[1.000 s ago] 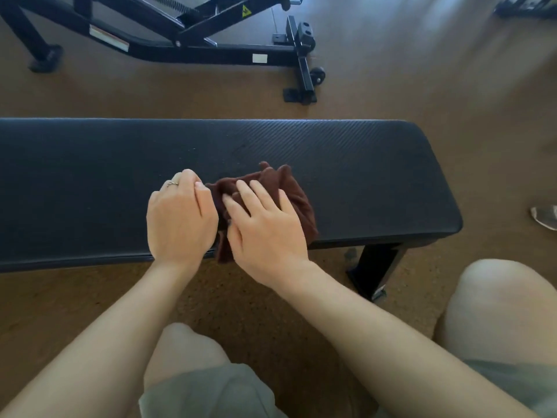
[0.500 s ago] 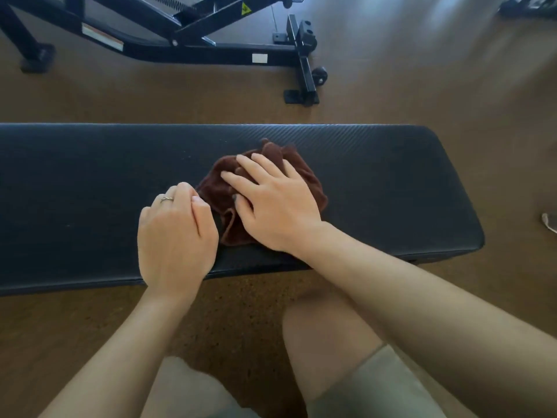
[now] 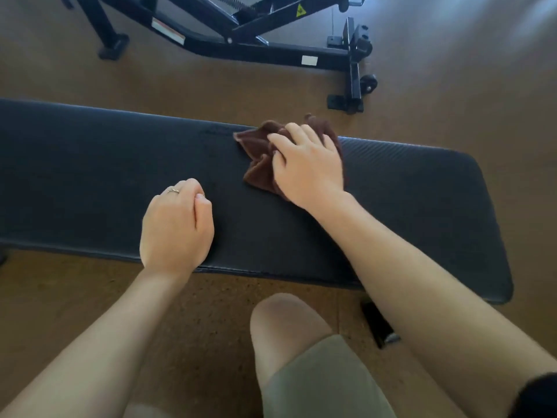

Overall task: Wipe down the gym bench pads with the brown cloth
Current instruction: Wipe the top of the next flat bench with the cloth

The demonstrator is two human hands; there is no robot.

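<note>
A long black bench pad runs across the view. The crumpled brown cloth lies on it near the pad's far edge, right of the middle. My right hand lies flat on top of the cloth, fingers spread and pressing it onto the pad. My left hand rests on the pad near its front edge, fingers curled under, a ring on one finger, holding nothing. A bare strip of pad separates my left hand from the cloth.
Behind the bench a black machine frame with a small wheel stands on the brown floor. My knee is just below the pad's front edge. A black bench foot shows beneath the pad at the right.
My right hand has pushed the cloth from the pad's front edge to its far edge and rightward. My left hand stayed on the pad and is now apart from the cloth.
</note>
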